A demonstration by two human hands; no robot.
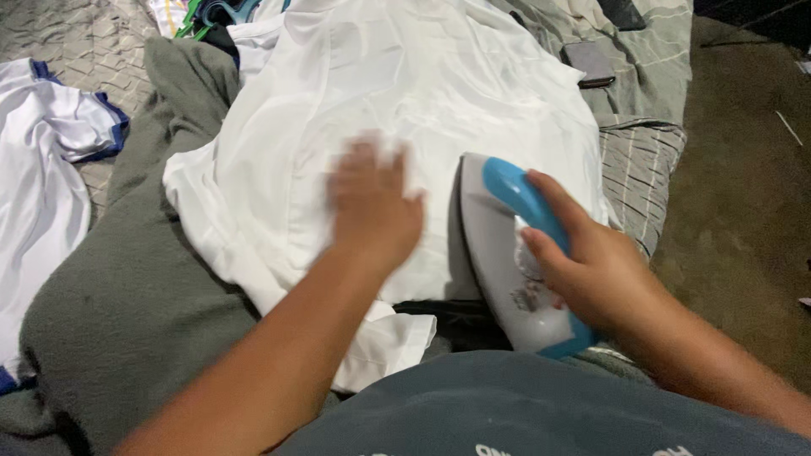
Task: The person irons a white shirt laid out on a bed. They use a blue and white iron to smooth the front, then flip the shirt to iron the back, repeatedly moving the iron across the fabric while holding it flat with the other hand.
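Hands [372, 207] on shirt [405, 93], iron [507, 270].

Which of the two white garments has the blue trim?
The white garment with blue trim lying at far left, away from both hands. The plain white garment spread in the middle, under the left hand, shows none.
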